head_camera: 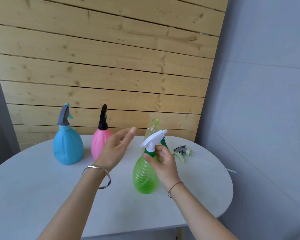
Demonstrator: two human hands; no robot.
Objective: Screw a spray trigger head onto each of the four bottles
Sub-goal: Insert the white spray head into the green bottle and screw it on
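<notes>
green bottle (pixel 144 177) neck in right hand (pixel 164 164), left hand (pixel 117 149) beside

Two bare forearms, silver bangle (pixel 97 176) on the left wrist, thin dark cord bracelet (pixel 174 187) on the right

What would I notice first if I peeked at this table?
Probably the bright green bottle near the middle of the white table, where the right hand grips the collar of its white spray head. Behind the open left hand stand a blue bottle and a pink bottle, both already topped.
</notes>
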